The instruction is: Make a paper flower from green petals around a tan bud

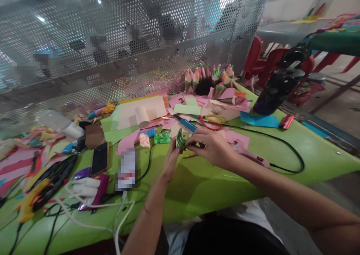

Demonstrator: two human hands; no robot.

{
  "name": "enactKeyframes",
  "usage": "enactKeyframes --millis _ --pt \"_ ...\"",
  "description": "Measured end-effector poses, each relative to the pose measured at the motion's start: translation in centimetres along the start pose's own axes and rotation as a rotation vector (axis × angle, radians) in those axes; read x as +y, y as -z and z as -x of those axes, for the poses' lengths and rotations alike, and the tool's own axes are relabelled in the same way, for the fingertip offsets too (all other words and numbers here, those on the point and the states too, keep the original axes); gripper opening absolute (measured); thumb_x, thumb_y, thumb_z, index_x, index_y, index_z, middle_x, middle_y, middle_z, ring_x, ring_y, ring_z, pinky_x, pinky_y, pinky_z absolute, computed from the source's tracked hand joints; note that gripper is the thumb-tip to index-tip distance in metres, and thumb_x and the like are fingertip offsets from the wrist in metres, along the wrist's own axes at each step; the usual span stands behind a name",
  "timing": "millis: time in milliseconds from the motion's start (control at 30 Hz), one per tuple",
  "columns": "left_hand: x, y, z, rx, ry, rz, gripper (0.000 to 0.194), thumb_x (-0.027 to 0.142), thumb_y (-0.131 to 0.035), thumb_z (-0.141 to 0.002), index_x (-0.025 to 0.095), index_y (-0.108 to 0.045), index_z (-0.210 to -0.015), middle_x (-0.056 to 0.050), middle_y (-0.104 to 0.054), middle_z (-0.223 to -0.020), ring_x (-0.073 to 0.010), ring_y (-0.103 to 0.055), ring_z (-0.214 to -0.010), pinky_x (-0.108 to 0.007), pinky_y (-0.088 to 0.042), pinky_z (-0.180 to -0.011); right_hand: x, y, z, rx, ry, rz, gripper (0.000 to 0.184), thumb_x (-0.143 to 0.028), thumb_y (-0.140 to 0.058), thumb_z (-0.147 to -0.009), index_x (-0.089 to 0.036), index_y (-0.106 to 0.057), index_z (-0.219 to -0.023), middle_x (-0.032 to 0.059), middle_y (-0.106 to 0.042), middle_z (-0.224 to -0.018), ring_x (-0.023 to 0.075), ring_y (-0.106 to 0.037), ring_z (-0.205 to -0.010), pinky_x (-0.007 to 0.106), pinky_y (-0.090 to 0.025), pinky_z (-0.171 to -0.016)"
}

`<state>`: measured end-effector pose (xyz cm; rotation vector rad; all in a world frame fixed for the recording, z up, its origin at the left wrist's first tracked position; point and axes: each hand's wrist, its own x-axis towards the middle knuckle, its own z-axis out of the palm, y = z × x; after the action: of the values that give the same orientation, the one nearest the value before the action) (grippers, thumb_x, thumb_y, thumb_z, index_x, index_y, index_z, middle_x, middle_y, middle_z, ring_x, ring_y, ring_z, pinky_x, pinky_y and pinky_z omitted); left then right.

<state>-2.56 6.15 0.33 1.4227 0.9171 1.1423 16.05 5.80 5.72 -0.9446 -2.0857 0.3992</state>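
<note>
Over the middle of the table, my left hand (170, 160) holds a green, swirl-shaped piece (180, 139) that resembles a soft-serve ice cream top with a pointed tip. My right hand (211, 145) comes in from the right with its fingers pinched against the lower right side of the swirl. The fingers hide the bottom of the swirl. Just beyond my hands lie a blue-handled cutter (188, 125) and scissors with red and yellow handles (210, 126). A pink glue gun (254, 158) rests beside my right forearm.
Several paper ice cream cones (223, 78) stand at the back. A dark bottle (277, 92) and a red battery-like cylinder (287, 122) are on the right. A phone (100, 158), a power strip (98, 189) with white cables and a yellow glue gun (35, 200) lie left. Paper sheets (153, 107) cover the back.
</note>
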Motion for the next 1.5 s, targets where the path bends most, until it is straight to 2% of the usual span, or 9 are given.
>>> enactKeyframes --millis 100,267,500,767,900,1167,1500 --pt "0.2 -0.1 0.1 0.012 0.007 -0.006 0.049 0.053 -0.052 -0.085 0.023 -0.057 -0.124 -0.004 -0.059 -0.096 -0.019 -0.044 -0.08 -0.031 -0.038 -0.075 0.0 -0.1 0.0 -0.004 0.002 0.014 0.011 -0.012 -0.064 -0.088 -0.019 -0.072 -0.086 0.0045 -0.068 -0.084 0.0157 -0.065 -0.077 0.024 -0.046 -0.066" --pt "0.1 -0.1 0.0 0.017 0.007 0.0 0.05 0.055 -0.055 -0.084 0.024 -0.059 -0.122 -0.005 -0.061 -0.108 -0.0183 -0.044 -0.081 -0.031 -0.038 -0.076 0.2 -0.3 -0.1 -0.045 0.006 0.045 0.009 -0.013 -0.066 -0.088 -0.019 -0.073 -0.088 0.0044 -0.068 -0.084 0.0153 -0.064 -0.075 0.024 -0.044 -0.065" --pt "0.1 -0.1 0.0 0.007 0.004 0.029 0.05 0.054 -0.058 -0.082 0.024 -0.06 -0.122 -0.005 -0.063 -0.114 -0.018 -0.048 -0.083 -0.03 -0.039 -0.076 0.9 -0.2 -0.4 -0.118 0.032 0.012 0.011 -0.014 -0.064 -0.089 -0.019 -0.074 -0.089 0.0045 -0.068 -0.086 0.016 -0.065 -0.079 0.024 -0.045 -0.068" --pt "0.1 -0.1 0.0 -0.004 0.041 0.049 0.045 0.047 -0.056 -0.084 0.024 -0.059 -0.122 -0.005 -0.062 -0.104 -0.0181 -0.05 -0.082 -0.031 -0.039 -0.076 0.9 0.4 -0.6 -0.175 0.023 0.004 0.016 -0.012 -0.06 -0.09 -0.019 -0.074 -0.092 0.0049 -0.067 -0.088 0.0152 -0.065 -0.079 0.024 -0.046 -0.069" --pt "0.0 0.0 0.1 -0.014 0.048 0.043 0.045 0.044 -0.054 -0.085 0.024 -0.059 -0.125 -0.005 -0.062 -0.106 -0.018 -0.049 -0.083 -0.031 -0.039 -0.077 0.8 0.8 -0.8 -0.211 0.022 -0.017 0.016 -0.012 -0.06 -0.091 -0.019 -0.074 -0.093 0.005 -0.067 -0.089 0.015 -0.065 -0.079 0.023 -0.047 -0.07" --pt "-0.5 0.2 0.2 -0.046 0.05 0.066 0.043 0.042 -0.052 -0.088 0.025 -0.058 -0.127 -0.004 -0.062 -0.103 -0.0176 -0.051 -0.083 -0.03 -0.04 -0.077 1.1 0.9 -0.8 -0.231 0.031 -0.01 0.015 -0.012 -0.06 -0.09 -0.018 -0.074 -0.089 0.0054 -0.066 -0.087 0.0162 -0.065 -0.08 0.024 -0.048 -0.071" --pt "0.1 -0.1 0.1 -0.013 0.104 0.065 0.043 0.042 -0.053 -0.083 0.024 -0.06 -0.122 -0.004 -0.062 -0.099 -0.0174 -0.048 -0.079 -0.03 -0.039 -0.074 1.5 0.9 -0.7 -0.236 0.068 -0.003 0.015 -0.012 -0.059 -0.091 -0.019 -0.073 -0.091 0.0054 -0.066 -0.089 0.016 -0.065 -0.079 0.025 -0.047 -0.071"
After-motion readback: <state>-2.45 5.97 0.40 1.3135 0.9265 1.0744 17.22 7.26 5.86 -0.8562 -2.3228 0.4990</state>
